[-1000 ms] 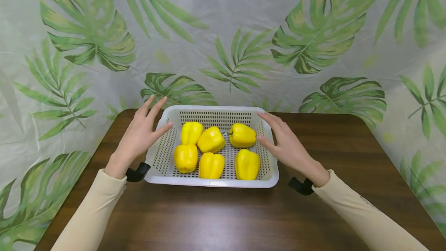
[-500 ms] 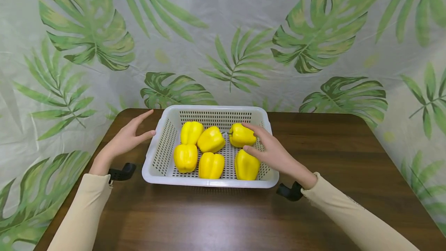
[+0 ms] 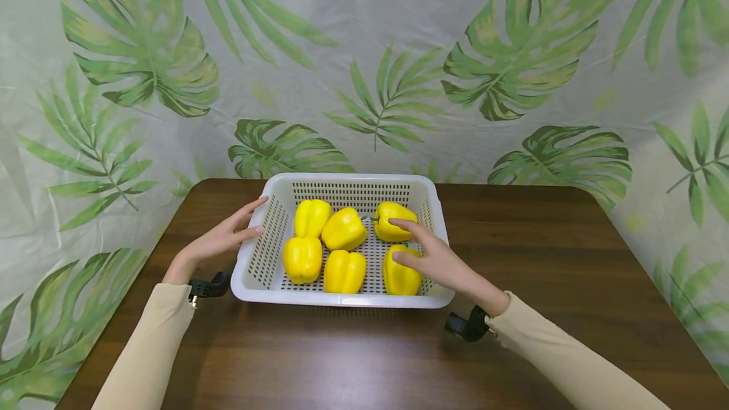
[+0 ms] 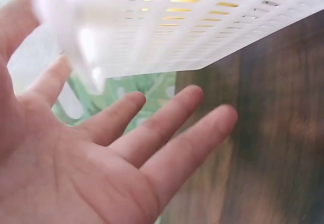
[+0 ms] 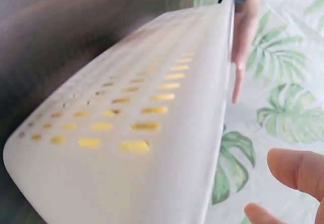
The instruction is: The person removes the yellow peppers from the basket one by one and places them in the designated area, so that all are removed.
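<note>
A white slotted plastic basket [image 3: 342, 299] holds several yellow bell peppers, such as the front middle bell pepper [image 3: 345, 272]. My left hand [image 3: 219, 238] is at the basket's left rim, thumb and fingertips near it; in the left wrist view its fingers [image 4: 172, 158] spread out beside and below the basket wall [image 4: 152, 41]. Whether they touch it I cannot tell. Over the basket's right side hovers my right hand [image 3: 441, 261], fingers apart and holding nothing. Beneath it lie the front right bell pepper [image 3: 400, 280] and the back right bell pepper [image 3: 389, 211], both partly covered.
The basket stands on a dark brown wooden table [image 3: 541, 252], close to its back edge. Behind hangs a grey cloth [image 3: 398, 5] printed with green leaves. Black wrist cameras, such as the right camera [image 3: 467, 326], stick out beneath both wrists.
My left hand first drew away leftward from the basket, then came back to its left rim, lower. The right hand moved left and toward me, over the right-hand peppers. The peppers stayed put.
</note>
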A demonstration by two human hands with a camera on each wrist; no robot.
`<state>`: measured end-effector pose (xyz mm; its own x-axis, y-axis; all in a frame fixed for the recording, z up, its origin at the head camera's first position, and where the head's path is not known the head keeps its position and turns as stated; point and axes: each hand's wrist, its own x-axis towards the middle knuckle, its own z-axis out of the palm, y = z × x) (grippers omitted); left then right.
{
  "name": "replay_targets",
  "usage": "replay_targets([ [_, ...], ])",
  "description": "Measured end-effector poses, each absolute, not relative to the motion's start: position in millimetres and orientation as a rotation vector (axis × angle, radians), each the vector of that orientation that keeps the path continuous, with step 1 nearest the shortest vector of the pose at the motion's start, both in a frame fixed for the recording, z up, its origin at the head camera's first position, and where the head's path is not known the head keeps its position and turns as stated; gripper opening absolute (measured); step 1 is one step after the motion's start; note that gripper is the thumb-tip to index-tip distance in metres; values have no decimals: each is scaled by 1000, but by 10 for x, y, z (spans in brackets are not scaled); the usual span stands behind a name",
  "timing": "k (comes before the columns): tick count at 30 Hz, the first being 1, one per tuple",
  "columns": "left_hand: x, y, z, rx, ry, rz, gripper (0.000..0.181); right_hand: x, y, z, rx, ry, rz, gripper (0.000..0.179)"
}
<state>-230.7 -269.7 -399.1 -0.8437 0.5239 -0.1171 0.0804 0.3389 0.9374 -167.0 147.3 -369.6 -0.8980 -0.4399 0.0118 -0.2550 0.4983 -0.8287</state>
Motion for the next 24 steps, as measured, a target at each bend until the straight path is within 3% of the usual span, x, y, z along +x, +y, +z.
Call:
replay_targets([
  [24, -2374, -2567, -4196, 412, 2026, 1722, 72, -1669, 1286, -3875, -540, 2647, -1211, 56],
])
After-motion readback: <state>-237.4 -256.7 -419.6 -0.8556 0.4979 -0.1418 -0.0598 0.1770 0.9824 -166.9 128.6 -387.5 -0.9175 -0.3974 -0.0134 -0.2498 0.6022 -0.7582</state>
